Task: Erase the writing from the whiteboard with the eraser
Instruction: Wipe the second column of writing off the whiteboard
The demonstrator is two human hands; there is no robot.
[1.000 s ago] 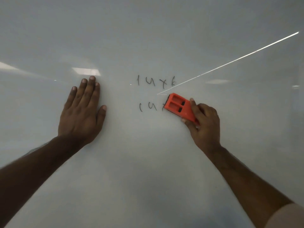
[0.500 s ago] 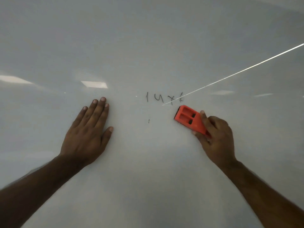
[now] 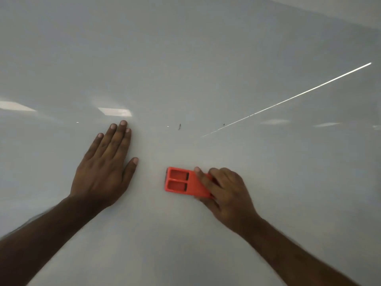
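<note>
The whiteboard point(image 3: 185, 58) fills the view. My right hand point(image 3: 224, 193) grips an orange eraser point(image 3: 181, 182) pressed flat on the board, its two recessed pockets facing me. My left hand point(image 3: 105, 168) lies flat on the board to the left, fingers spread slightly, holding nothing. Only small dark traces of writing show: a short smudged stroke point(image 3: 179, 126) above the eraser and a tiny speck point(image 3: 223, 124) further right.
A thin bright reflected line point(image 3: 288, 99) runs diagonally across the right of the board. Reflections of ceiling lights point(image 3: 115, 111) show at left. The board's top edge point(image 3: 329, 13) shows in the upper right corner.
The eraser swept over both lines of writing, which are gone except for small traces. My right hand moved down and left with the eraser. My left hand stayed flat.
</note>
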